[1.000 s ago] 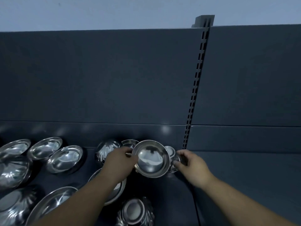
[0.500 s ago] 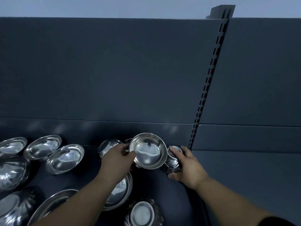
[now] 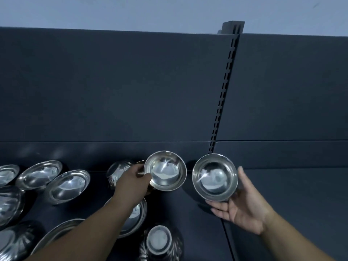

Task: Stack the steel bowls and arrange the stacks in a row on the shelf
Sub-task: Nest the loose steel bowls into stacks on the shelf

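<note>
A moment ago the right hand (image 3: 243,210) was down at the back of the shelf (image 3: 293,200), reaching in behind the bowl the other hand was holding. Now it has come up and out with a bowl of its own, so there are two in the air side by side, close but not touching, both mouth up. The left bowl (image 3: 165,171) and the right bowl (image 3: 214,178) look about the same size, so I'd say this is a matching pair about to be nested, and the real stacking has barely begun. The left hand (image 3: 131,183) pinches its bowl at the near-left rim, thumb on the edge and fingers curled behind it, the forearm reaching in low across a loose bowl (image 3: 138,213) on the shelf. The right hand is palm up, with fingers spread under the base of its bowl and the thumb standing up against the right side, cradling it more than squeezing. Both bowls hang just in front of the dark back panel (image 3: 113,81), either side of the foot of the slotted post (image 3: 224,102). The other bowls (image 3: 69,185) lie scattered singly at the left, not in any row.
</note>
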The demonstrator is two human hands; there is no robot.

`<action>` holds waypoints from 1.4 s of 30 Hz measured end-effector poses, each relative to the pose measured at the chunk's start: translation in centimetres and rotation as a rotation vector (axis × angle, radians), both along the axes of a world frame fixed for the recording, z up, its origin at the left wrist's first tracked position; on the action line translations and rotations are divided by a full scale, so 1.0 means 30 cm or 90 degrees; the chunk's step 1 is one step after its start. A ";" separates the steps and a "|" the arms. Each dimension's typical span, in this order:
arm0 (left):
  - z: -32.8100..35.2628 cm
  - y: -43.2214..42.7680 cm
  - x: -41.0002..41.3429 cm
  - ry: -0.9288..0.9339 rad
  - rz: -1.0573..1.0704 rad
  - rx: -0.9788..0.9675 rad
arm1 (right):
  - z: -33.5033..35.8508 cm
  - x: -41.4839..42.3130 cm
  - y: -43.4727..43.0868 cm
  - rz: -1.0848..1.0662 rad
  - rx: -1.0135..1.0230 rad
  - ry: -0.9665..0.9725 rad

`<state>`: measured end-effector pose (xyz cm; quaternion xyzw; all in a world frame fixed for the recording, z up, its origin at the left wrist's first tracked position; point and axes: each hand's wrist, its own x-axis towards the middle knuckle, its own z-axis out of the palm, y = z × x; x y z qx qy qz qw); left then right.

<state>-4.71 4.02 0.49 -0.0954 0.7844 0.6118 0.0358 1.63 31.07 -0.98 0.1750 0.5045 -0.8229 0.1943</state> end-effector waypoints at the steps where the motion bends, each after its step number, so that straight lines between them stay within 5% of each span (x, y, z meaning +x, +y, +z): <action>1: -0.002 0.008 0.001 -0.006 -0.004 -0.001 | 0.004 0.003 0.002 0.007 -0.013 0.004; 10: -0.130 0.097 -0.005 -0.082 -0.075 -0.064 | 0.056 -0.030 -0.040 -0.031 0.330 0.057; 16: -0.211 0.128 -0.052 -0.115 -0.117 -0.048 | 0.018 -0.078 -0.079 -0.056 0.398 0.040; 25: -0.084 0.110 -0.012 0.031 -0.218 -0.377 | -0.014 -0.112 -0.132 -0.060 0.469 0.035; 35: -0.114 -0.148 0.134 0.190 -0.227 -0.506 | -0.022 -0.102 -0.216 -0.129 0.465 0.047; 42: -0.169 -0.239 0.205 0.191 -0.260 -0.561 | -0.008 0.012 -0.288 -0.167 0.690 0.189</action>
